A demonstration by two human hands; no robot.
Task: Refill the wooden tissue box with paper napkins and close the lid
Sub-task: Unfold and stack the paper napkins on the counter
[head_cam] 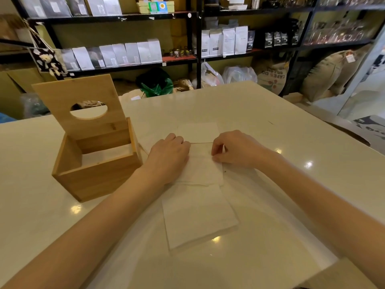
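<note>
The wooden tissue box (98, 176) stands on the left of the white table (270, 126). Its hinged lid (81, 101), with an oval hole, is raised upright. White napkins (108, 155) lie inside the box. In the middle of the table my left hand (168, 155) and my right hand (233, 149) pinch the far edge of a white napkin (202, 170), fingers curled on it. A thick stack of napkins (198, 213) lies just nearer to me, partly under that napkin. Another napkin (198, 131) lies flat beyond my hands.
Black shelves (195, 38) with white and dark bags line the wall behind the table. Plastic bags and burlap sacks (331, 74) sit on the floor beyond the far edge. The table's right edge runs diagonally near my right forearm.
</note>
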